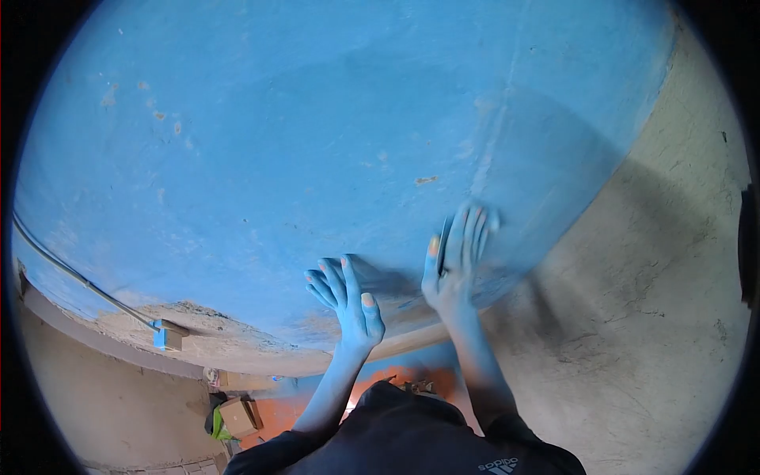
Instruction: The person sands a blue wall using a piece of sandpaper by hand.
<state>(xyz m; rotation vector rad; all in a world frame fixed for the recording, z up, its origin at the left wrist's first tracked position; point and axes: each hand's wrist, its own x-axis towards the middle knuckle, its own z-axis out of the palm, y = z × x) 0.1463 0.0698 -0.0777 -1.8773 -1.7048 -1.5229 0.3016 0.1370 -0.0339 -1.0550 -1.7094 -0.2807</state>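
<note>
My left hand (346, 305) is held up at the blue wall (317, 158), its fingers stretched out and nothing in it. Whether its fingertips touch the wall, I cannot tell. To its right and higher up, my right hand (459, 257) lies against the wall with straight fingers. Between its thumb and fingers shows the edge of a thin dark sheet (445, 245), mostly hidden under the palm; its kind is not clear. Blue dust coats both hands and forearms. The wall has chipped spots and a pale vertical streak above my right hand.
A bare grey wall surface (633, 301) adjoins on the right. At the lower left, a cable (87, 281) runs to a small blue box (168, 335) beside broken plaster. Below, a cardboard box (237, 417) and other items lie near an orange surface (281, 412).
</note>
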